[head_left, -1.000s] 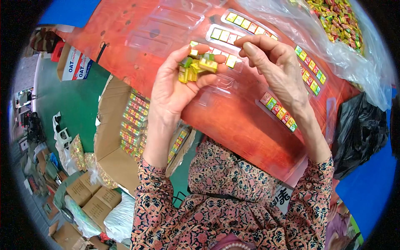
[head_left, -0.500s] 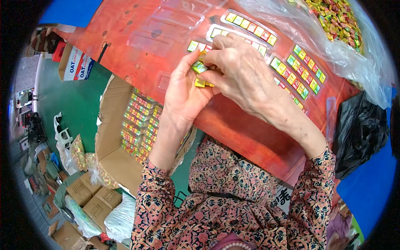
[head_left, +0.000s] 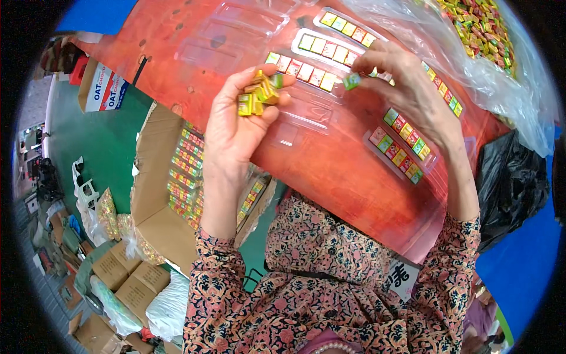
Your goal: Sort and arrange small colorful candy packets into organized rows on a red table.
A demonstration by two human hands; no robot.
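Observation:
My left hand (head_left: 227, 127), palm up above the red table (head_left: 330, 171), curls around several small yellow wrapped blocks (head_left: 257, 99). One green block (head_left: 278, 81) sits by its fingertips. My right hand (head_left: 413, 79) pinches a single green wrapped block (head_left: 351, 81) between thumb and fingers. That block hangs just beyond the right end of a row of red, yellow and green blocks (head_left: 302, 72). Farther back lie two filled clear plastic trays (head_left: 298, 42). Part of the nearest far tray is hidden behind my right fingers. Empty clear trays (head_left: 306, 112) lie between my hands.
Filled trays (head_left: 372, 141) lie at the table's right. A clear plastic bag (head_left: 525, 71) with a heap of loose blocks (head_left: 480, 35) stands far right, above a black bag (head_left: 510, 183). At left, an open cardboard box (head_left: 147, 194) holds packed trays. More empty trays (head_left: 206, 56) lie back left.
My hands have parted. The right one moved right, carrying a green block; the left moved slightly left and its yellow blocks now show. Fewer trays show near the right edge.

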